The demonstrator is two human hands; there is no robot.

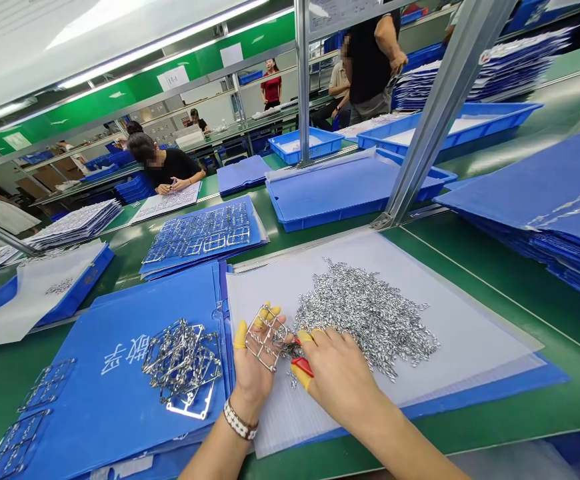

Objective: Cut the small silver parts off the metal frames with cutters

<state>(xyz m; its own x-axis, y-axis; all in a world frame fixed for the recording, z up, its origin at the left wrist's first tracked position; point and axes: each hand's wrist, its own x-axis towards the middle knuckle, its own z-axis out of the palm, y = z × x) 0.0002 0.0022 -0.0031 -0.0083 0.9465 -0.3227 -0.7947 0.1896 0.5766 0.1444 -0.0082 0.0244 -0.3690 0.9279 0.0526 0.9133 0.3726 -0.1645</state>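
Note:
My left hand (251,373), with yellow finger cots, holds a small silvery sprue frame (265,339) carrying little parts on its inner bars. In my right hand (343,373), also in yellow finger cots, is a pair of red-handled nippers (302,366). The nippers' jaws are at the frame's right side, partly hidden by my fingers. Just beyond, a heap of small shiny metallic pieces (360,313) lies on a white translucent sheet (450,373). To the left, a tangled pile of sprue frames (183,367) rests on blue plastic sheets (97,333).
More sprue frames (15,440) lie at the left edge. Across the green bench (565,333) stand a frame-covered blue stack (200,233), a blue tray (340,193) and a metal post (440,113). Blue sheets (545,193) are stacked right. A co-worker (170,167) sits opposite.

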